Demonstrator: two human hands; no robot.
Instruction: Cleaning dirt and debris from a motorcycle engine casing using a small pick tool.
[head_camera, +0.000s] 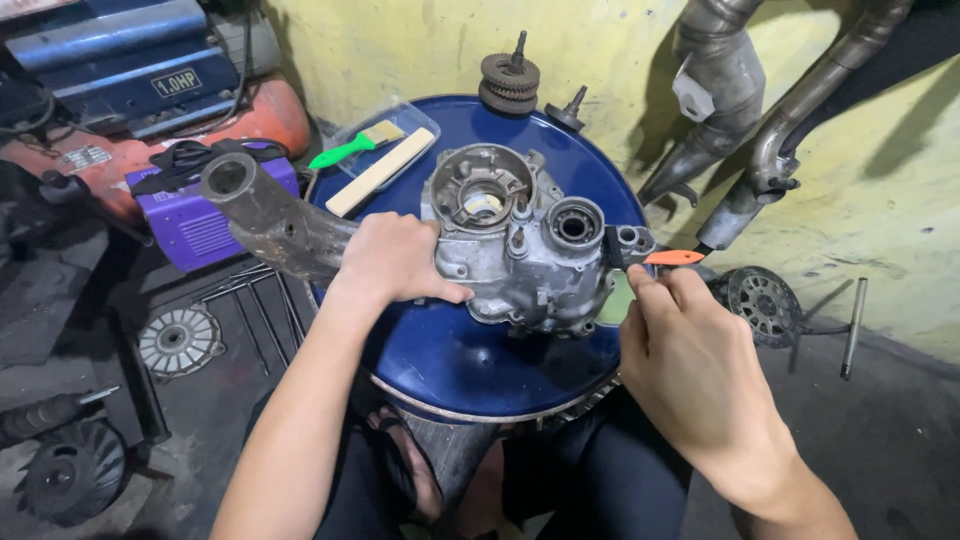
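One dull cast-metal engine casing (515, 240), round-bored and grimy, sits centre on a glossy blue drum top (450, 355). Left hand (392, 260) clamps its nine-o'clock edge; right hand (685, 360) pinches an orange-handled tool (672, 258) at three o'clock. Clear plastic tray (385, 140), eleven o'clock: green-handled brush (355, 146), pale wooden strip (380, 172).

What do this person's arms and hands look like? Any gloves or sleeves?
Both arms are bare from the bottom of the picture to the fingers: no sleeves in view. The left hand and right hand wear no gloves, and no watch, ring or wristband shows. The nails look short. Below the arms, dark trousers cover the legs.
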